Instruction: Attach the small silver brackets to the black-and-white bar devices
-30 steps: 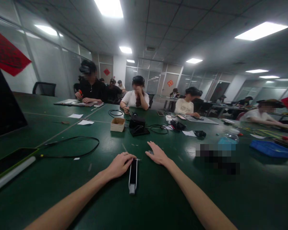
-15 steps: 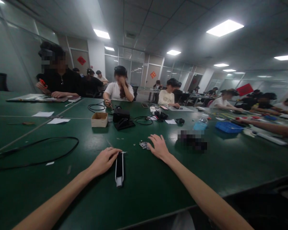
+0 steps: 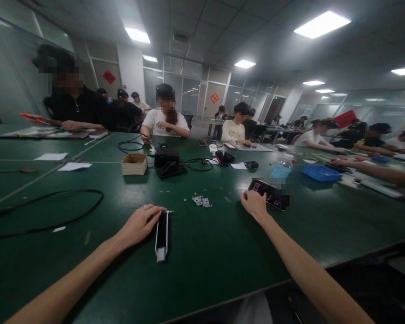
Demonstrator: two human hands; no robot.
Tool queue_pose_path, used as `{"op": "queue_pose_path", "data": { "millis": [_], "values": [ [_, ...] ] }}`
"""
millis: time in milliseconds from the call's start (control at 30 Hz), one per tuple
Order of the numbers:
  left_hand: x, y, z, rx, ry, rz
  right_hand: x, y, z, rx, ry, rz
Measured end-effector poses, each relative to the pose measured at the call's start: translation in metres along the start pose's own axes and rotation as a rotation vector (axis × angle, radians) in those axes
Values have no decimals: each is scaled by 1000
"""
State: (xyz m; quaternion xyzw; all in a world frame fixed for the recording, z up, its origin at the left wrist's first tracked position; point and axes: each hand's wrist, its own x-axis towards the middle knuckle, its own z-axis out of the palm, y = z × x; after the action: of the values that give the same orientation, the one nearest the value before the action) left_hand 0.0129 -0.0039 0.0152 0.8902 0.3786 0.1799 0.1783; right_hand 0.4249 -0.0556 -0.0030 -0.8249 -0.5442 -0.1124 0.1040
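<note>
One bar at the left hand, one phone at the right

The left hand (image 3: 140, 225) bends over the far end of one white-edged black bar (image 3: 162, 234), thumb and fingers close together and fingertips touching it; whether they pinch it cannot be told. The bar lies on the green table (image 3: 202, 261), its grey end block toward the wearer.

The right hand (image 3: 255, 206) is partly spread, fingers and thumb at the near left part of one smartphone (image 3: 273, 195) with a lit screen; how firmly it grips cannot be told.

Between the hands, slightly beyond them, lies one cluster of small metal pieces (image 3: 201, 201), too small to count, with one tiny ring (image 3: 185, 200) just beside it.

Three containers stand beyond the grips: one open cardboard box (image 3: 133, 168) past the left hand, its contents unclear; one clear bottle (image 3: 281, 167), blue in its lower part, just past the phone; and one blue tray (image 3: 322, 175) to the right hand's right, its contents unclear.
</note>
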Motion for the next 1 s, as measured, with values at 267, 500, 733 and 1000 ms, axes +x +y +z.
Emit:
{"op": "queue_pose_path", "data": {
  "millis": [267, 500, 733, 1000],
  "values": [
    [-1, 1, 0, 5, 3, 13, -5, -3, 1, -2, 17, -6],
    [0, 0, 0, 4, 8, 8, -5, 1, -3, -20, 25, 33],
    [0, -2, 1, 14, 13, 8, -1, 9, -5, -25, 24, 115],
    [1, -9, 6, 15, 14, 16, 3, 12, -1, 3, 26, 138]
  ]
}}
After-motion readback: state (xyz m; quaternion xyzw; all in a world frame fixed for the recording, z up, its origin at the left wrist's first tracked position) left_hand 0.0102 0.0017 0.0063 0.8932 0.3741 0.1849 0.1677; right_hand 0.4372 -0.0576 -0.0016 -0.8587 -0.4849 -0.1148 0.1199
